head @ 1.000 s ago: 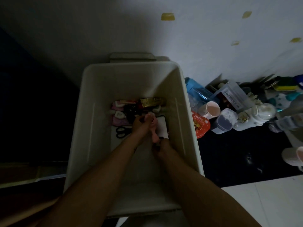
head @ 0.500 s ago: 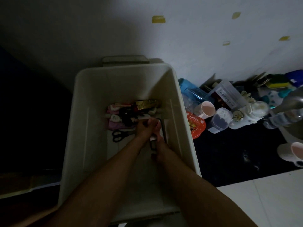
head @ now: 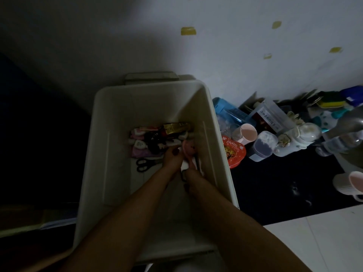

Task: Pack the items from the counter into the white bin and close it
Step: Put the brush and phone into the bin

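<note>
The white bin (head: 149, 85) stands open in front of me, and both my forearms reach down into it. My left hand (head: 172, 160) is closed on a pink spoon-shaped item (head: 187, 150) near the bin's right wall. My right hand (head: 194, 178) sits just below it, fingers curled at the handle's lower end over a flat white, black-rimmed thing; its grip is lost in the dark. On the bin floor lie black scissors (head: 143, 163), a gold packet (head: 176, 127) and pink and white small items (head: 139, 152).
On the dark counter right of the bin stand a red round tin (head: 233, 152), a pink cup (head: 246, 133), a clear tub of dark powder (head: 263, 146), a white bottle (head: 302, 136), a blue box (head: 225, 112) and a second pink cup (head: 351, 183). A lid-like edge (head: 151, 76) shows behind the bin.
The pink item has shifted toward the bin's right wall and stands more upright. Both hands stayed low in the bin, close together.
</note>
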`<move>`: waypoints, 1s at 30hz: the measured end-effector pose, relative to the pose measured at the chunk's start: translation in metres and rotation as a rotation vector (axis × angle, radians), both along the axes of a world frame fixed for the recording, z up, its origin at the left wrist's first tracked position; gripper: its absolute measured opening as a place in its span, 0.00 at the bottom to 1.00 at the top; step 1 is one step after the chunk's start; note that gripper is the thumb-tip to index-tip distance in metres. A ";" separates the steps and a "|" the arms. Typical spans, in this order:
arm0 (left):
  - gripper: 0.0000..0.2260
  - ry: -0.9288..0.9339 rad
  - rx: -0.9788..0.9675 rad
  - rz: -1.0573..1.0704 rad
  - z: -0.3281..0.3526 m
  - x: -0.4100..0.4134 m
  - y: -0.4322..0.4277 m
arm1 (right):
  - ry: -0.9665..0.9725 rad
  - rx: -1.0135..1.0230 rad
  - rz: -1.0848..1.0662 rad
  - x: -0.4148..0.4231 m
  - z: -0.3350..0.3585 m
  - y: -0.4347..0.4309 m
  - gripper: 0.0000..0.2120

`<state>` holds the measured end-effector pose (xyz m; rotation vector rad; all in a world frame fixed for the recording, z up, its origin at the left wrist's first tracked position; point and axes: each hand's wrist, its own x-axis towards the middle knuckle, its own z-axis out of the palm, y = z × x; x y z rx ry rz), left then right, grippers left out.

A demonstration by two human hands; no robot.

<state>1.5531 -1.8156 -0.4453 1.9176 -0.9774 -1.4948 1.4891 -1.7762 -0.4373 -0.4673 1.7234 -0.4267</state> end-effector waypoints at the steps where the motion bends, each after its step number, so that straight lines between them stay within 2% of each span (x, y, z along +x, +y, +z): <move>1: 0.12 0.004 -0.003 0.002 0.004 0.002 0.000 | 0.080 -0.062 0.069 0.001 0.002 -0.003 0.24; 3: 0.14 0.042 -0.008 0.056 0.012 0.006 0.000 | 0.172 -0.160 0.121 -0.002 0.002 -0.007 0.25; 6: 0.12 0.124 -0.019 0.137 0.020 0.013 0.000 | 0.093 -0.292 0.103 0.000 0.012 0.000 0.22; 9: 0.11 0.196 -0.022 0.190 0.032 0.020 0.003 | -0.042 -0.384 -0.008 0.002 0.022 0.003 0.18; 12: 0.12 0.224 -0.039 0.190 0.044 0.026 0.008 | 0.005 -0.409 -0.010 0.003 0.031 -0.002 0.18; 17: 0.12 0.241 -0.094 0.224 0.066 0.031 0.014 | -0.138 -0.432 -0.059 0.002 0.052 -0.005 0.13; 24: 0.09 0.301 -0.232 0.238 0.105 0.023 0.026 | -0.330 -0.583 0.011 -0.018 0.110 -0.008 0.19; 30: 0.10 0.333 -0.313 0.277 0.144 0.001 0.030 | -0.331 -0.731 0.111 -0.064 0.152 -0.014 0.19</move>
